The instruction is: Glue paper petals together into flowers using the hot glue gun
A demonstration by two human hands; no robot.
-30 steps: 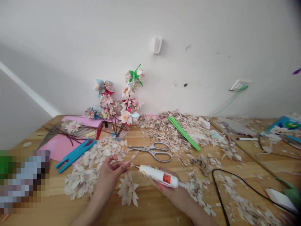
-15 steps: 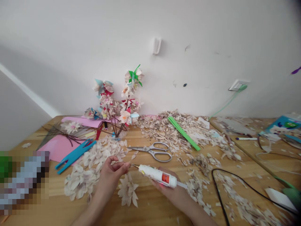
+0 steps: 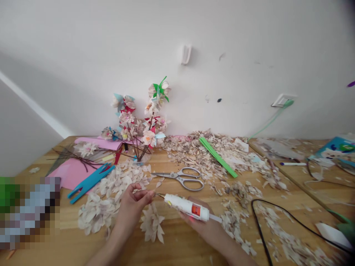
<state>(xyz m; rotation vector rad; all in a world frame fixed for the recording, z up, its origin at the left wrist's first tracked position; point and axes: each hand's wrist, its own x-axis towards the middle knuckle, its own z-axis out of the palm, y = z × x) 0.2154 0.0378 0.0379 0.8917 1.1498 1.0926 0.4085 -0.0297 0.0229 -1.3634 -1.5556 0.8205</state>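
My right hand (image 3: 198,218) is closed round a white hot glue gun (image 3: 180,205) with a red-orange window and a glue stick jutting from its back. The gun's nozzle points left, right by the fingertips of my left hand (image 3: 137,201). Thumb and forefinger of that hand are pinched together; whatever lies between them is too small to make out. Just below them on the table is a pale petalled flower (image 3: 152,223). Silver scissors (image 3: 180,177) lie beyond both hands. A pile of loose pale petals (image 3: 97,210) is left of my left wrist.
Flowers on brown stems (image 3: 138,129) stand near the wall. Blue strips (image 3: 90,183) and pink paper (image 3: 66,173) lie at left. Green paper strips (image 3: 217,157) rest on scattered dry petals. A black cord (image 3: 257,221) loops at right, near a pen (image 3: 292,164).
The view has shifted very slightly. Both hands and the glue gun keep almost the same pose, with the nozzle still at my left fingertips.
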